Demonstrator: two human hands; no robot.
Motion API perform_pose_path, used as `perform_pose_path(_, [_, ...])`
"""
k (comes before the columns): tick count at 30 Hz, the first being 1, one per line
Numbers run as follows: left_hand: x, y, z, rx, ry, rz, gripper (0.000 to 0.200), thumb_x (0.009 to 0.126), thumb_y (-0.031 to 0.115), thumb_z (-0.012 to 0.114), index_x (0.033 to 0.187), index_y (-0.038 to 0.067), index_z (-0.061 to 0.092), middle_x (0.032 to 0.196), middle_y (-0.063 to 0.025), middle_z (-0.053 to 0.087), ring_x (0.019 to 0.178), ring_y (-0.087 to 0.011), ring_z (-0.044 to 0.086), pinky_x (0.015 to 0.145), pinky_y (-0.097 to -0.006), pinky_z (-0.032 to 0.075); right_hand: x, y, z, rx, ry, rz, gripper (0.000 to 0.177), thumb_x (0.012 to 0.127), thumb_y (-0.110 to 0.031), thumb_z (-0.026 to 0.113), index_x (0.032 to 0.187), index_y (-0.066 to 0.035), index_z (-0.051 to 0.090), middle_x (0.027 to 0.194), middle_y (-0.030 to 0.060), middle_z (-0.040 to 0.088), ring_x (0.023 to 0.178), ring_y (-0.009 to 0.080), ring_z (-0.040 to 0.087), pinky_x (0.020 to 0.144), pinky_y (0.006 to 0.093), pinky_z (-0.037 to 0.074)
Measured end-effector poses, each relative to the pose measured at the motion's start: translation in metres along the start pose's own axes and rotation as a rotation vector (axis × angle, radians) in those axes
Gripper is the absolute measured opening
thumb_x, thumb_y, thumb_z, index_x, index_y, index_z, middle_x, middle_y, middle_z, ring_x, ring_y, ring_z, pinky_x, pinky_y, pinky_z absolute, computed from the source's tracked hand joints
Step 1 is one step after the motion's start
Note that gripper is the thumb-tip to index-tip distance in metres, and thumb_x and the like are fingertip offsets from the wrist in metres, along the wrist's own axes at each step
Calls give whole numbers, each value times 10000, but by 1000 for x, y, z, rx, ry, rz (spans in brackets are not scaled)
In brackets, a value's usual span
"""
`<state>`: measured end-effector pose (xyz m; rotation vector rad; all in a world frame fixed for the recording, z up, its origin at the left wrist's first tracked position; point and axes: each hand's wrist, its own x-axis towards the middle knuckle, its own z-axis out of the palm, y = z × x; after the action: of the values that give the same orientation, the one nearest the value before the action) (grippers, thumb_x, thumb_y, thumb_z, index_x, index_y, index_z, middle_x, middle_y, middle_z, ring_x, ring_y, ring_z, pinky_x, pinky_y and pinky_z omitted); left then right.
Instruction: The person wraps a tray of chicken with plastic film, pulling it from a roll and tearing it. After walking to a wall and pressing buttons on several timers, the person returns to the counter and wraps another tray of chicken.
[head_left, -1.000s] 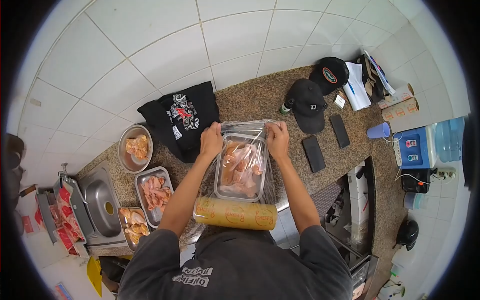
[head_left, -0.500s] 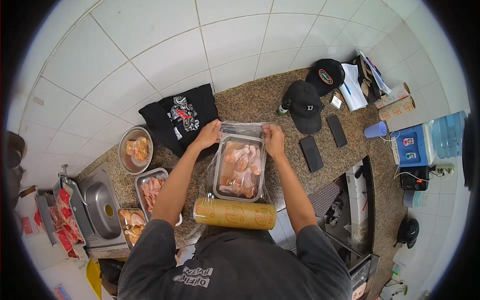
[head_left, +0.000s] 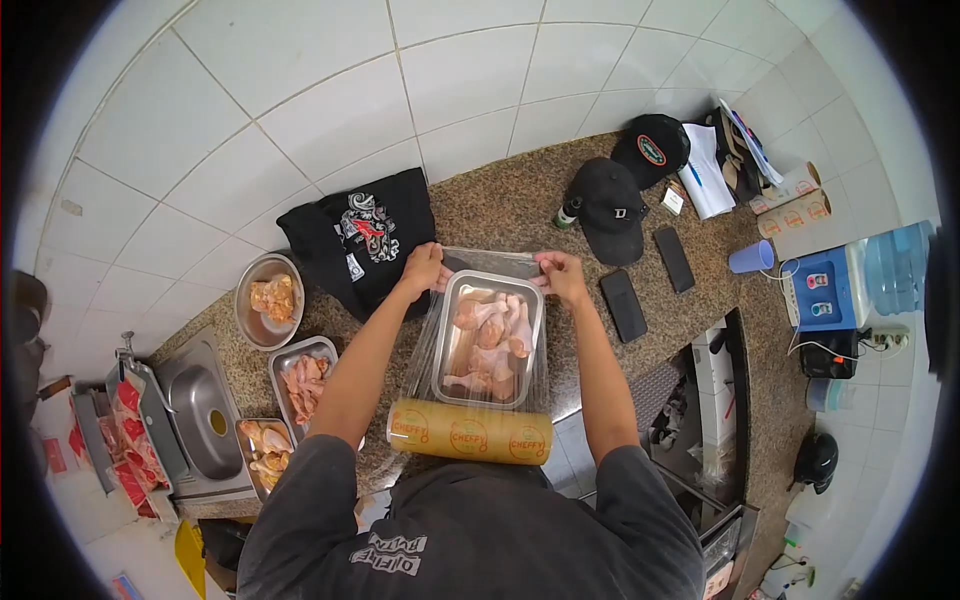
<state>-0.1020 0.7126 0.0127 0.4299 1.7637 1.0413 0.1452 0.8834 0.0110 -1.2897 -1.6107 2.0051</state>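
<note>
In the head view, the left hand (head_left: pixel 425 269) is closed on the far left corner of a sheet of clear film (head_left: pixel 420 350), and the right hand (head_left: pixel 561 275) pinches its far right corner between thumb and fingers. The film is drawn out between the roll (head_left: pixel 470 432) and both hands, spread over the tray (head_left: pixel 437 345), which lies on the tabletop (head_left: pixel 500 195) just beyond the roll and between the forearms. In the tray are raw drumsticks (head_left: pixel 492 340) (their bone ends show pale through the film). Left of the tray, near the left forearm, are a smaller tray (head_left: pixel 331 350) of raw meat, another tray (head_left: pixel 243 440) of raw pieces beside the sink (head_left: pixel 203 400), and a bowl (head_left: pixel 247 325) holding more meat. A black shirt (head_left: pixel 365 240) with a printed design lies beyond the left hand, close to the bowl. To the right, well apart from the film, two phones (head_left: pixel 624 306) lie near a plain black cap (head_left: pixel 608 210); a second cap (head_left: pixel 650 150) with a round badge touches it, with papers (head_left: pixel 708 180) and a pen (head_left: pixel 694 177) just beside. A blue cup (head_left: pixel 750 257) lies tipped over near the water dispenser (head_left: pixel 822 292).
</note>
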Motion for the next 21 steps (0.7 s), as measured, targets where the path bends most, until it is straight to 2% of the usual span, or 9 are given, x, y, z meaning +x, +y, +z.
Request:
perform_pose_path(2, [-1, 2, 3, -25, 17, -13, 312, 1059, 338, 349, 947, 72, 469, 782, -147, 668, 617, -204, 655, 553, -347, 565, -2, 9, -4, 63, 22, 4, 188, 986, -52, 514, 1125, 9, 625, 948, 102, 661, 757, 209, 713, 590, 331, 615])
perform_pose_path(4, [-3, 1, 7, -50, 33, -29, 306, 1059, 333, 354, 942, 78, 474, 770, -132, 658, 607, -193, 640, 543, -338, 554, -5, 21, -7, 292, 35, 19, 195, 976, -24, 513, 1142, 39, 594, 946, 129, 656, 830, 245, 711, 609, 329, 611])
perform_pose_path(8, [0, -15, 9, -78, 49, -57, 291, 1052, 315, 388, 904, 84, 486, 710, -73, 604, 559, -141, 557, 505, -297, 506, -10, 43, -17, 365, 59, 27, 202, 962, -37, 554, 1139, 33, 621, 960, 118, 653, 841, 230, 700, 640, 331, 614])
perform_pose_path(11, [1, -28, 11, -117, 78, -68, 313, 1040, 305, 422, 858, 72, 526, 681, -45, 582, 539, -122, 530, 482, -285, 483, -23, 51, -22, 228, 58, 34, 185, 931, -21, 602, 1102, 30, 650, 972, 88, 665, 803, 189, 687, 681, 313, 615])
perform_pose_path(13, [-4, -30, 13, -109, 107, -65, 331, 1033, 298, 443, 829, 64, 557, 664, -34, 577, 526, -117, 528, 472, -285, 477, -37, 51, -22, 110, 34, 42, 212, 881, 54, 582, 1070, 36, 675, 967, 90, 664, 795, 180, 669, 697, 324, 619])
perform_pose_path(16, [-16, -28, 13, 66, 84, -89, 328, 1003, 261, 511, 780, 45, 615, 644, -32, 593, 503, -102, 535, 444, -287, 461, -45, 59, -16, 133, 41, 77, 263, 852, 96, 545, 1078, 45, 669, 964, 101, 674, 791, 178, 674, 695, 328, 621])
perform_pose_path(18, [-22, -24, 13, 252, 136, -76, 270, 939, 189, 598, 747, 2, 631, 620, -62, 622, 516, -115, 599, 463, -309, 489, -47, 59, -14, 113, 62, 79, 252, 844, 92, 553, 1067, 59, 666, 957, 120, 679, 775, 190, 679, 688, 338, 621])
perform_pose_path(19, [-24, -26, 13, 251, 139, -73, 270, 939, 189, 598, 747, 2, 631, 620, -62, 622, 516, -115, 599, 463, -309, 489, -48, 56, -13, 45, 43, 128, 229, 853, 76, 572, 1058, 46, 668, 934, 103, 679, 765, 184, 676, 681, 326, 616])
perform_pose_path(21, [-28, -35, 15, 337, 199, 76, 177, 900, 151, 641, 802, 5, 636, 674, -127, 666, 592, -202, 669, 532, -351, 517, -51, 52, -10, -23, 21, 176, 206, 861, 60, 591, 1049, 32, 670, 912, 86, 678, 755, 177, 672, 673, 314, 610])
